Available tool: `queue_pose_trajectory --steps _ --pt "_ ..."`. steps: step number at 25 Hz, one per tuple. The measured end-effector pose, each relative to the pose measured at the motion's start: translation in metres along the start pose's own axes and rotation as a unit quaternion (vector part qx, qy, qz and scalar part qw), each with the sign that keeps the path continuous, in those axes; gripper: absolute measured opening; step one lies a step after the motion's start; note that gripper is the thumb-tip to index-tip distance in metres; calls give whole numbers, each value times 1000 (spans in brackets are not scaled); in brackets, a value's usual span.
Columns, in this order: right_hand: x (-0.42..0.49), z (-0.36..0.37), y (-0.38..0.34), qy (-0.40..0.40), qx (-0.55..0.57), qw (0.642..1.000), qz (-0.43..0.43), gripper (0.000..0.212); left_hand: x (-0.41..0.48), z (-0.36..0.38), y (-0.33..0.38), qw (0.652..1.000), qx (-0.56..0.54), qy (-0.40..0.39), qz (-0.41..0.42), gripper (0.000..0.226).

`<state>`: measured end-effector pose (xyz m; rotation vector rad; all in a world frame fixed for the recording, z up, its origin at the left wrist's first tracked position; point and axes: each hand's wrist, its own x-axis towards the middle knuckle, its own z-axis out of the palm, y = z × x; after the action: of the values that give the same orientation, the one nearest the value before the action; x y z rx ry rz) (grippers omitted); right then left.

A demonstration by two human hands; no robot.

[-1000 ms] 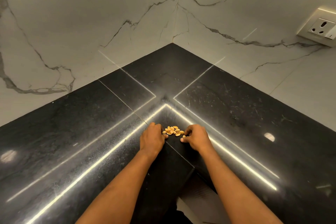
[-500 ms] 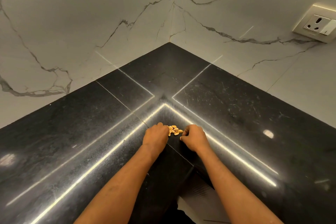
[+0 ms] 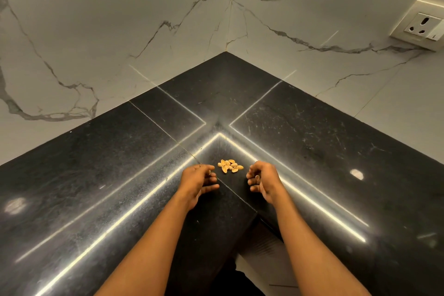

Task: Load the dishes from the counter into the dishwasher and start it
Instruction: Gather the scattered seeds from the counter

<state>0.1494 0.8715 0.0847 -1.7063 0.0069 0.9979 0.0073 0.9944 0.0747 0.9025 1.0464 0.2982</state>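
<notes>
We are holding both hands low over the black counter [image 3: 312, 151], just below the middle of the frame, one on each side of a small heap of nut shells [image 3: 230, 166]. Our left hand [image 3: 199, 179] is sitting just left of the heap and our right hand [image 3: 263, 180] just right of it. Both are half open with the fingers loosely curled inward. Neither is gripping anything that we can make out, and neither is touching the shells.

No dishes are showing anywhere in the frame, and the dishwasher is not showing either. So we are judging that we are clearing scraps off this corner, with the loading itself waiting somewhere out of view.

To gather the heap cleanly, we are aiming to use one hand as a sweeper and the other as a scoop. The sweeping hand should be sliding with its little-finger edge pressed flat on the stone, so no shell is slipping underneath. The other should be waiting cupped, close against the far side of the heap.

The shells are looking light and curved, and the stone polished, so a quick shove is likely sending them skittering. A slow push is serving us better. The counter's inner edge is lying at the lower middle of the frame, and we are minding not to sweep anything over it.
</notes>
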Motion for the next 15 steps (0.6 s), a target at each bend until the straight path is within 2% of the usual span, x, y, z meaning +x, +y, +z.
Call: queue_pose_trajectory --steps 2,4,5,7,8,9,10,12,15 --pt "2 5 2 -3 -68 997 -29 13 -3 -2 5 998 -45 -20 -43 24" --pt "6 11 3 22 -186 978 -93 11 -3 -2 7 995 -67 -26 -65 27" --pt "8 13 4 37 -250 959 -129 14 -2 0 7 997 -45 -18 -58 28" --pt "10 17 5 45 -354 916 -180 22 2 7 3 992 126 23 21 23" --pt "10 19 5 44 -394 897 -195 25 5 9 1 963 253 46 84 18" --pt "11 20 6 44 -425 881 -205 28 5 11 -2 918 364 67 143 13" --pt "11 21 6 45 -450 867 -210 30 6 13 -4 877 438 86 181 12" --pt "13 22 4 50 -483 847 -214 30 7 15 -5 835 499 110 206 21" --pt "16 23 3 51 -501 835 -220 19 12 22 -6 805 541 128 207 28"
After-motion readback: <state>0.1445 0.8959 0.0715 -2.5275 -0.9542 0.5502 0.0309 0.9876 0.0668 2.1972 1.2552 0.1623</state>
